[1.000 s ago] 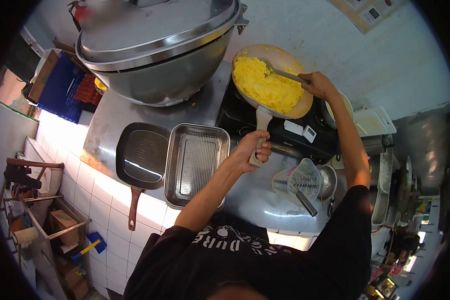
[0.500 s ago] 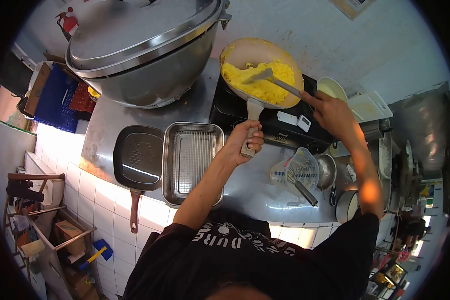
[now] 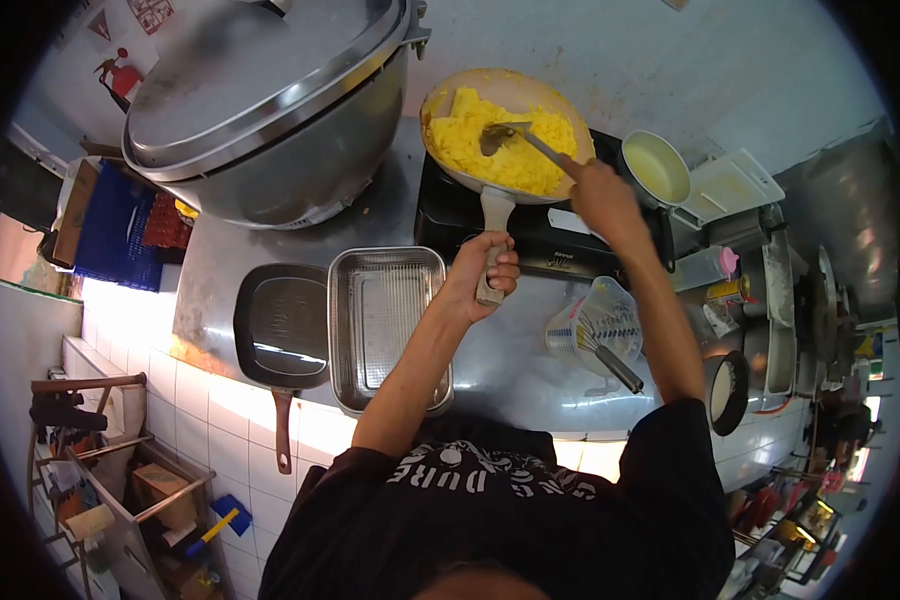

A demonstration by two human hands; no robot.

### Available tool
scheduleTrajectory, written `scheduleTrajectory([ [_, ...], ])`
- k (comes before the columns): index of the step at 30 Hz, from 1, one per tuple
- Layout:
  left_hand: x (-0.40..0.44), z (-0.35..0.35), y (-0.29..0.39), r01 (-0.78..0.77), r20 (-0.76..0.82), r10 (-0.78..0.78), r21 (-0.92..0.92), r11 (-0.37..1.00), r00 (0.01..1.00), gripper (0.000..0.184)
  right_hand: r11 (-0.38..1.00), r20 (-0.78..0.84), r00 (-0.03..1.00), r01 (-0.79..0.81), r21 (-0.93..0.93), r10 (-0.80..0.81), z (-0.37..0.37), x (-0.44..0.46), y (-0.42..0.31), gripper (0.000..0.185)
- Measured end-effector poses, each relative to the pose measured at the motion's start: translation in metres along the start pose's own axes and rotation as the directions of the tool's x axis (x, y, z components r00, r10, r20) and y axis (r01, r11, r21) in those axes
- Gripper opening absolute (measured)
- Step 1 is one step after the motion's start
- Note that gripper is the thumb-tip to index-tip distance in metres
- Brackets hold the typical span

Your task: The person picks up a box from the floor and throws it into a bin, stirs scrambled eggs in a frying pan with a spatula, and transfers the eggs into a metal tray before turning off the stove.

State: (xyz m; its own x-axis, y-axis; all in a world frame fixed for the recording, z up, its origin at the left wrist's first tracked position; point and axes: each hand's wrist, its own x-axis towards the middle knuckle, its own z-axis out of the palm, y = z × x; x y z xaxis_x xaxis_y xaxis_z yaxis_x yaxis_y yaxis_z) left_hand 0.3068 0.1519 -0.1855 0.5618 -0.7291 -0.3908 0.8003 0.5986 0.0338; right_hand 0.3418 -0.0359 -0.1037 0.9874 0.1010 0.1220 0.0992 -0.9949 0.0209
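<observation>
My left hand [image 3: 485, 270] is wrapped round the handle of a light-coloured frying pan [image 3: 500, 82], which sits tilted over a black portable stove [image 3: 448, 212]. Yellow scrambled eggs [image 3: 540, 165] fill much of the pan. In my right hand [image 3: 607, 205] is a grey spatula [image 3: 540, 145], its blade resting in the middle of the eggs. The fingers of that hand are closed on the spatula's handle near the pan's right rim.
A large steel pot with a lid [image 3: 270, 160] stands at the left. Nearer me are a square grill pan [image 3: 282, 330] and a steel mesh tray [image 3: 388, 325]. A clear measuring jug [image 3: 600, 325] holds a whisk [image 3: 610, 360]. A pale saucepan [image 3: 655, 168] is right of the stove.
The spatula's blade has turned and shifted within the eggs, which are heaped differently. My right hand has moved left and nearer me. My left hand still grips the pan handle.
</observation>
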Motion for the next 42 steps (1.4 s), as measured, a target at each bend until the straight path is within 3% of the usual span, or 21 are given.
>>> scheduleTrajectory([
  [4,-0.001,-0.001,0.001,-0.01,0.015,0.01,0.002,1.0,1.0,0.012,0.999,0.059,0.998,-0.012,0.037,0.01,-0.083,-0.028,-0.005,0.04],
  [6,-0.002,-0.002,0.001,-0.003,0.006,0.003,0.001,1.0,1.0,0.012,0.994,0.185,0.978,-0.101,0.039,0.092,-0.097,-0.045,-0.002,0.041],
  [9,-0.001,-0.002,0.001,0.022,0.031,-0.022,-0.009,1.0,0.999,0.011,0.998,0.182,0.983,-0.009,-0.066,0.02,-0.064,-0.04,-0.006,0.04],
  [12,0.0,-0.002,0.002,0.01,0.022,-0.01,0.022,1.0,1.0,0.011,0.997,0.029,0.997,-0.07,0.042,0.069,-0.002,-0.015,0.008,0.039],
  [16,-0.002,-0.003,0.0,0.029,0.043,-0.028,-0.014,0.999,0.999,0.011,0.984,-0.07,0.987,-0.133,0.116,0.141,0.021,0.0,0.018,0.037],
  [18,-0.002,-0.003,0.004,0.015,0.049,-0.015,-0.008,1.0,0.999,0.01,0.979,0.061,0.985,-0.168,0.112,0.162,-0.003,0.002,0.031,0.035],
  [21,-0.002,-0.005,0.0,0.038,0.057,-0.035,-0.046,0.998,0.998,0.01,0.984,0.07,0.99,-0.128,0.126,0.12,-0.087,-0.038,0.012,0.03],
  [23,-0.002,-0.003,0.002,0.016,0.057,-0.015,-0.007,1.0,0.998,0.01,0.987,0.13,0.979,-0.16,0.033,0.154,-0.103,-0.051,0.018,0.039],
  [26,-0.003,-0.001,0.003,0.02,0.047,-0.021,0.012,1.0,0.999,0.01,0.985,0.219,0.961,-0.151,-0.085,0.167,-0.073,-0.037,0.02,0.038],
  [28,-0.003,-0.004,0.005,0.035,0.065,-0.035,-0.002,0.999,0.997,0.012,0.988,0.042,0.987,-0.154,-0.028,0.155,-0.011,-0.015,0.049,0.029],
  [34,-0.003,-0.005,0.004,0.05,0.077,-0.048,-0.024,0.998,0.996,0.014,0.96,-0.052,0.988,-0.13,0.248,0.148,0.021,0.011,0.054,0.034],
  [39,-0.004,-0.004,0.004,0.033,0.058,-0.031,-0.035,0.999,0.998,0.014,0.984,0.118,0.986,-0.132,0.121,0.117,-0.087,-0.038,0.003,0.035],
  [41,-0.003,-0.003,0.005,0.04,0.086,-0.036,-0.045,0.998,0.996,0.014,0.995,0.283,0.956,-0.088,0.042,0.073,-0.103,-0.049,-0.018,0.033],
  [42,-0.003,-0.004,0.005,0.043,0.082,-0.04,-0.041,0.998,0.996,0.014,0.995,0.283,0.956,-0.093,0.046,0.077,-0.094,-0.048,-0.024,0.033],
])
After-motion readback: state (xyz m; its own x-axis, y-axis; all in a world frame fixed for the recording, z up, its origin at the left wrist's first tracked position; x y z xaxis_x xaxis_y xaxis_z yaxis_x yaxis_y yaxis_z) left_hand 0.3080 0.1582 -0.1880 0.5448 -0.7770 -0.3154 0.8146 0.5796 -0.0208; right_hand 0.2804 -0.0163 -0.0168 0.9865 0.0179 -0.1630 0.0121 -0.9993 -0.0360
